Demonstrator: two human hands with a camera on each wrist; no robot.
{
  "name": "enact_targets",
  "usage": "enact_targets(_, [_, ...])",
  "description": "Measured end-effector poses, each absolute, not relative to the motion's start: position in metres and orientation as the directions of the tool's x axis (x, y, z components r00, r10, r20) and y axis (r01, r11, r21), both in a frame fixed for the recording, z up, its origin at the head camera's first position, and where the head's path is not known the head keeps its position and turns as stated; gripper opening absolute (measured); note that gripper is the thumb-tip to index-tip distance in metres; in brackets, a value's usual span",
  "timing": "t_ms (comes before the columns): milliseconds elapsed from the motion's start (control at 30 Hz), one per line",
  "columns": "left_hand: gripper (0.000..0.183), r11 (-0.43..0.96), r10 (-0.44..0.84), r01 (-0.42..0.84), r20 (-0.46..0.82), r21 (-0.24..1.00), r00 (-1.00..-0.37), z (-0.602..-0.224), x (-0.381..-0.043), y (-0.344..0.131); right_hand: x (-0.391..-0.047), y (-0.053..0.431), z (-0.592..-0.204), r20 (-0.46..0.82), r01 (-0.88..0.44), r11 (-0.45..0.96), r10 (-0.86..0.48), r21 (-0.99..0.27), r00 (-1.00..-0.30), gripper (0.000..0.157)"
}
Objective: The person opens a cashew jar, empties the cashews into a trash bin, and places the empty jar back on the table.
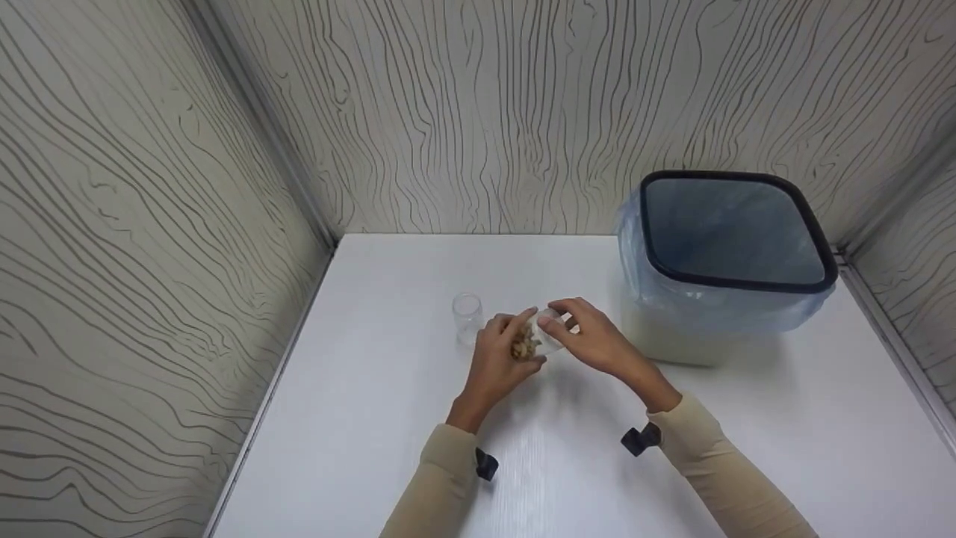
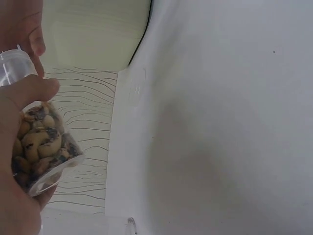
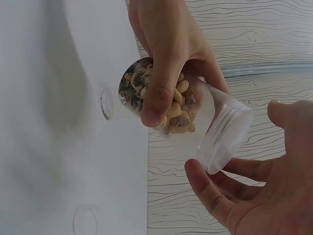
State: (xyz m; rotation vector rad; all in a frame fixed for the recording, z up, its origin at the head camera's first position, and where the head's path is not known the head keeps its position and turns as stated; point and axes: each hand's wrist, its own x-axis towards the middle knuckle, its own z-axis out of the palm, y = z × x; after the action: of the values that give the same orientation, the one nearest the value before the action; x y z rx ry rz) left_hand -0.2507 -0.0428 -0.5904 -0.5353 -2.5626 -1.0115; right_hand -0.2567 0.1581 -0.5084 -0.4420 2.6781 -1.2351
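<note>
jar: the small clear plastic jar half full of tan nuts (image 1: 532, 344) is off the white tabletop (image 1: 388, 418), tipped on its side between both hands, a bit left of the bin

left hand: the left hand (image 1: 499, 357) is wrapped around the jar's body, thumb across the front, a proper grip

right hand: the right hand (image 1: 594, 340) sits at the mouth end, fingers loosely curved round the clear screw lid (image 3: 226, 139); can't tell if they're actually squeezing it

other jar: an empty clear plastic jar (image 1: 467, 317) stands upright just left of the held one

bin: the square black-rimmed waste bin with a pale blue liner (image 1: 728, 246) is at the back right

step: looks to me like the lid's being unscrewed

next: probably needs a firm pinch on the lid and a twist while the left hand keeps the jar from turning
</note>
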Motion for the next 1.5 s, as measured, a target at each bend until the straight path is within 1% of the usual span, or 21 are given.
enact_targets(433, [0.08,0.698,0.232,0.457,0.43,0.551,-0.873,-0.588,-0.2521,-0.0395,-0.2561,0.1598,-0.5111,0.036,-0.209,0.605,-0.284,-0.768,-0.958,0.063])
enact_targets(700, [0.077,0.672,0.237,0.477,0.446,0.566,-0.863,-0.5836,-0.2528,-0.0417,-0.2538,0.159,-0.512,0.089,-0.228,0.577,-0.259,-0.784,-0.962,0.058])
enact_targets(900, [0.074,0.659,0.254,0.492,0.448,0.569,-0.857,-0.5824,-0.2531,-0.0439,-0.2541,0.1602,-0.5132,0.135,-0.275,0.564,-0.278,-0.779,-0.951,0.055])
enact_targets(1167, [0.077,0.567,0.262,0.452,0.369,0.689,-0.892,-0.5816,-0.2525,-0.0461,-0.2545,0.1606,-0.5115,0.16,-0.335,0.537,-0.345,-0.775,-0.925,0.052])
enact_targets(1500, [0.077,0.561,0.279,0.459,0.365,0.689,-0.888,-0.5829,-0.2547,-0.0462,-0.2539,0.1634,-0.5108,0.184,-0.371,0.539,-0.368,-0.756,-0.911,0.053])
